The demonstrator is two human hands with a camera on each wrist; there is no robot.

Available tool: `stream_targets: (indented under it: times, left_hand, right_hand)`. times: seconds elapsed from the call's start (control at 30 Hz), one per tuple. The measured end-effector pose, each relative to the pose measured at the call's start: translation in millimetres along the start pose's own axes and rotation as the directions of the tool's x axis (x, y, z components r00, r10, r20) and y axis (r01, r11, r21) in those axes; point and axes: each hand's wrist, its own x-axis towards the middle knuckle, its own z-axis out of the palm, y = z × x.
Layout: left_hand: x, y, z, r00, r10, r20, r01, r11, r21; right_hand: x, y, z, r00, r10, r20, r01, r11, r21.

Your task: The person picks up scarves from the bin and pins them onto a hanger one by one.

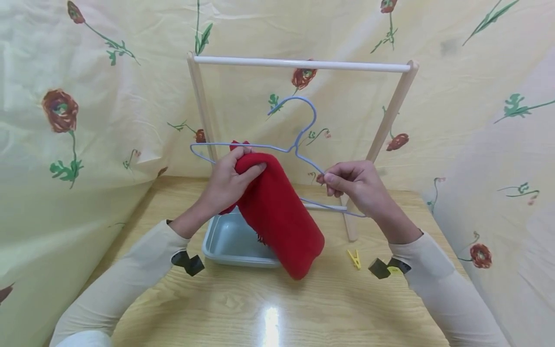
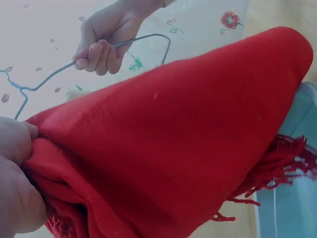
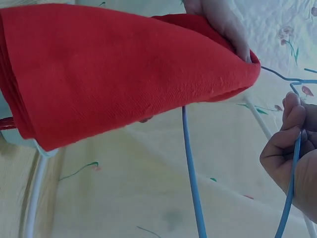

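A folded red scarf (image 1: 282,212) with fringed ends hangs from my left hand (image 1: 230,180), which grips it near its top. Behind that hand passes the left arm of a blue wire hanger (image 1: 305,127); whether those fingers also touch the wire is hidden. My right hand (image 1: 357,185) pinches the hanger's right shoulder, its hook pointing up. In the left wrist view the scarf's fringe (image 2: 280,163) dangles over the basin. The right wrist view shows the hanger's bottom bar (image 3: 192,173) running up behind the scarf.
A light blue-grey basin (image 1: 212,248) stands on the wooden table (image 1: 225,308), partly covered by the scarf. Behind the hanger rises a rack with a white top rail (image 1: 299,63) and wooden legs. A yellow clothespin (image 1: 354,259) lies at the right. Flowered cloth (image 1: 130,111) surrounds the table.
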Motion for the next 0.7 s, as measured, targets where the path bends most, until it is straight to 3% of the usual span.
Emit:
stream_targets:
  times: [0.13,0.3,0.47,0.7]
  left_hand:
    - [-4.7,5.7,0.9,0.999,-0.010,0.042,0.009,0.999,0.034]
    - [-11.2,14.9,5.1,0.994,0.056,0.096,-0.061,0.997,0.050]
    - [-15.3,20.2,5.2,0.989,0.110,0.104,-0.114,0.993,0.035]
    - [-19.6,27.4,3.2,0.985,0.151,0.081,-0.150,0.988,-0.026]
  right_hand:
    - [0.1,2,0,1.000,0.015,-0.020,-0.015,1.000,-0.008]
    - [-0.9,6,-1,0.997,0.058,-0.050,-0.058,0.998,0.001]
    - [-1.2,12,-1,0.994,0.081,-0.077,-0.083,0.996,-0.015]
    - [-1.0,20,-4,0.996,0.044,-0.078,-0.055,0.989,-0.134]
